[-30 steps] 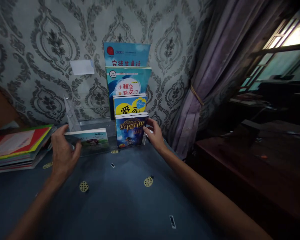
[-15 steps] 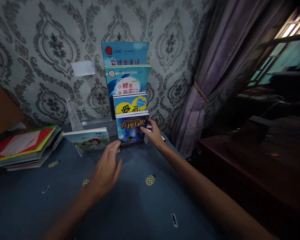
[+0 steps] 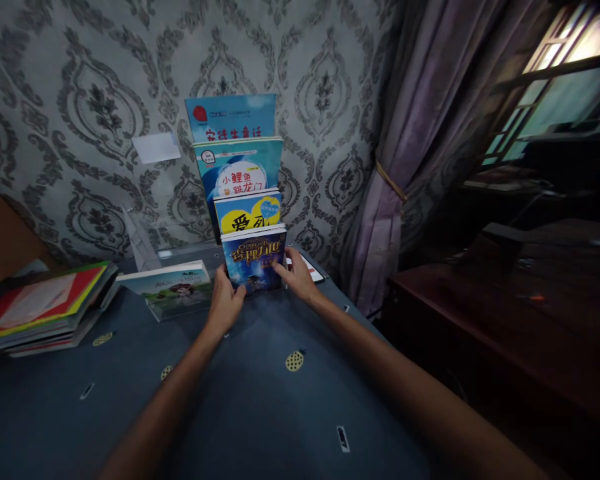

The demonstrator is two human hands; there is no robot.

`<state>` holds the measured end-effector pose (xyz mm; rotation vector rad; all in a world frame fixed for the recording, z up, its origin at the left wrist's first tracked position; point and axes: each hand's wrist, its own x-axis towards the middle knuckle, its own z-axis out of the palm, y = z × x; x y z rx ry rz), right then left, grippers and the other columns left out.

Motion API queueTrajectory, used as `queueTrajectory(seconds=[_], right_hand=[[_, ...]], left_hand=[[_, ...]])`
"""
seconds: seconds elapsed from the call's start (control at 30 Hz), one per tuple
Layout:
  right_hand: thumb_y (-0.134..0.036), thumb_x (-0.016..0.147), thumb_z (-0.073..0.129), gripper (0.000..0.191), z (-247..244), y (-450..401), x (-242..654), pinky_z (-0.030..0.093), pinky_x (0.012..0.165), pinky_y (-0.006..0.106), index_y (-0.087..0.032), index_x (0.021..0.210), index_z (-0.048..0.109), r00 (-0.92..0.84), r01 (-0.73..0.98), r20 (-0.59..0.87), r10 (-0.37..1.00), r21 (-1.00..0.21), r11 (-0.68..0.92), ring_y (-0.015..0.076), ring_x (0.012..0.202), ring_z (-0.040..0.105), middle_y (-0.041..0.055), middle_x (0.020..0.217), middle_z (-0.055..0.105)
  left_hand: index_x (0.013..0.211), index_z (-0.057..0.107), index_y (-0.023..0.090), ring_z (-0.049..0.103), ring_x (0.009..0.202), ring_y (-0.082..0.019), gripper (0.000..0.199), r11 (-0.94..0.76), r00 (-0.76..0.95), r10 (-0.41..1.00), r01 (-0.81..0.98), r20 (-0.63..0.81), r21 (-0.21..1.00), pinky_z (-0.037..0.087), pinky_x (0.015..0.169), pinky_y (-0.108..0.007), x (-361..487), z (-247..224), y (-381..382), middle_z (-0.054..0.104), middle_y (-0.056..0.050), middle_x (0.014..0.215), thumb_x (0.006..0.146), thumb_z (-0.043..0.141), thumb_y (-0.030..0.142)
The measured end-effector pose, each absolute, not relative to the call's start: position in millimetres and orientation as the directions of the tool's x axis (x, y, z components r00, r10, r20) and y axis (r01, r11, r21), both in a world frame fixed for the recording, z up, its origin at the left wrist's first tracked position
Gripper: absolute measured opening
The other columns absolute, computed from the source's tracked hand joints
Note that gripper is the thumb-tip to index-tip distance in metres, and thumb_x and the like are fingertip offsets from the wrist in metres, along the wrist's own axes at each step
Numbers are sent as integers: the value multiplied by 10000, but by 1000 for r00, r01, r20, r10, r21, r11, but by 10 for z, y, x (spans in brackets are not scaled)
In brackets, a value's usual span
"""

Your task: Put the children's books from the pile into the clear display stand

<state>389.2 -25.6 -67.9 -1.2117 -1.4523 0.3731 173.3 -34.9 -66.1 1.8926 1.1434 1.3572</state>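
A dark blue book (image 3: 255, 261) stands upright at the front of a stepped row of books. My left hand (image 3: 226, 299) grips its lower left edge, thumb on the cover. On the right edge, my right hand (image 3: 299, 273) holds it with the thumb on the front and the other fingers partly hidden behind. Behind it rise a yellow and blue book (image 3: 247, 211), a teal book (image 3: 239, 167) and a taller blue book (image 3: 231, 119). To the left, a green and light blue book (image 3: 177, 293) stands in a clear holder.
A stack of colourful books (image 3: 55, 300) lies at the left of the blue tablecloth (image 3: 260, 413). A white-screened flat object (image 3: 313, 270) is behind my right hand. The patterned wall is behind, with a tied purple curtain (image 3: 380, 220) and dark red furniture (image 3: 460, 320) at the right.
My left hand has moved up and right onto the left edge of the dark blue book. My right hand stays on its right edge. The whole view has shifted slightly.
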Motion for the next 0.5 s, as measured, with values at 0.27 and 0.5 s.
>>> queueTrajectory(seconds=[0.27,0.5], right_hand=[[-489,839,599,408,-651,-249,3926,505,927,454,-203,1129,582,153,512,524,838,-767,386,299,1123,590,126,1190,643],[-499,851,600,390,-689,-253,3909,510,926,438,-223,1127,596,154,492,555,817,-761,424,277,1105,591,94,1160,656]], left_hand=[[1065,511,188,615,1089,-305,299,-388,87,913,491,399,780,482,1012,-490,1734,-571,-197,634,-113,1078,773,571,170],[1174,500,179,602,1147,-300,392,-388,70,912,474,405,790,460,1058,-504,1747,-608,-247,642,-125,1154,787,563,163]])
